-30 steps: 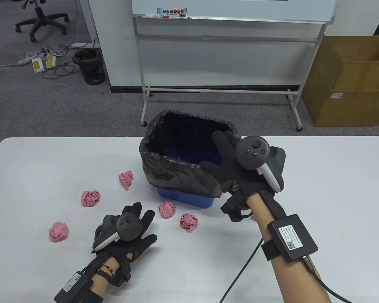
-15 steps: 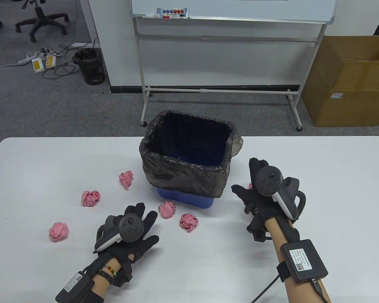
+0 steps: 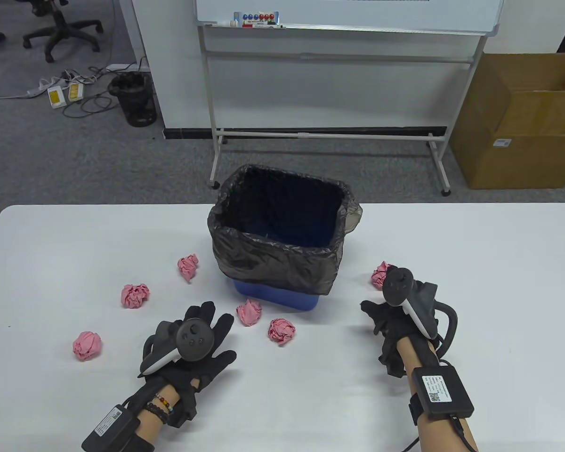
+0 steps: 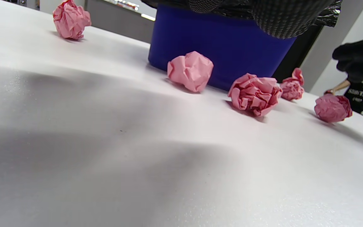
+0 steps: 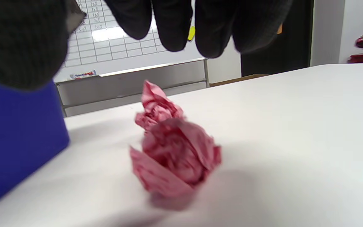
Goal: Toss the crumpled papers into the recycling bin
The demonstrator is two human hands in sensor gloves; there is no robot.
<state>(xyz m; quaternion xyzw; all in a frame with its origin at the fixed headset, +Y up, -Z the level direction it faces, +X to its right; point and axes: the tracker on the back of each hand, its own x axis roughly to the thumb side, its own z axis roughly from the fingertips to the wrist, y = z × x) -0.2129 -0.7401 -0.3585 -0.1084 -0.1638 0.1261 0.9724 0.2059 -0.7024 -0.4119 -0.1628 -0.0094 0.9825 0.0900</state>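
Smooth matte white table (image 3: 475, 263), faintly speckled up close. Standing mid-table, a boxy blue plastic bin (image 3: 282, 295) lined with a thin, wrinkled black bag (image 3: 273, 256) folded down over its rim, sheen on the creases.

Scattered to the left and front of the bin, five pink paper balls, tightly crumpled and ridged: one near the left edge (image 3: 87, 345), one further in (image 3: 135, 295), one beside the bin's left wall (image 3: 188, 266), two just before its front wall (image 3: 249, 312) (image 3: 281, 330).

Right of the bin, another pink ball (image 3: 381, 274), loosely crushed, petal-like flaps standing up, lying on the table apart from the blue wall (image 5: 17, 138).

Just behind that ball, right hand (image 3: 395, 315) in a knitted black glove, fingertips (image 5: 172, 28) hanging spread above the paper, nothing pinched. Left hand (image 3: 193, 348) flat near the front balls, fingers fanned wide, holding nothing. Strapped on each hand, a rounded dark tracker with a white grip.
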